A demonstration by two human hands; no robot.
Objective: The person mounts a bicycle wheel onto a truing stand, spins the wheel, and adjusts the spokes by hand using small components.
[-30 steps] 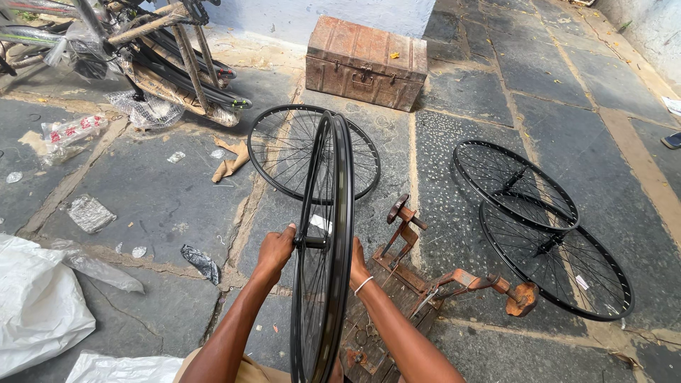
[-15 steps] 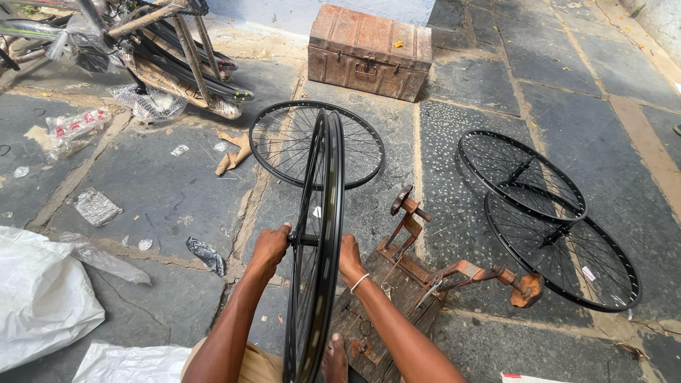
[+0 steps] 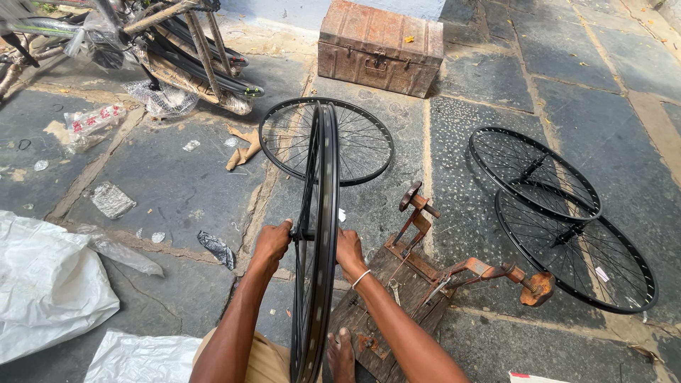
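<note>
Nearest to us, a bare foot rests on the near end of a rusty wooden stand that lies on the stone floor. Just left of it our upright wheel stands edge-on, a black bicycle rim with thin spokes, running from the near edge of the view up toward the far middle. Our left hand is closed around the axle end on the left side of the hub, fingers curled tight. Our right hand grips the matching end on the right side, also closed, with a pale band at the wrist. The wheel sits between our two forearms.

On the near left lies crumpled white plastic sheeting. To the right of the stand, a rusty arm with a knob reaches toward two black wheels lying flat: the nearer flat wheel overlaps the farther flat wheel at their rims.

Behind our upright wheel, another spoked wheel lies flat on the floor, partly hidden by the rim we hold. Scraps of cardboard sit just left of it.

Farther off stands a rusty metal trunk, and at the far left a bicycle frame wrapped in plastic lies tilted on the floor.
</note>
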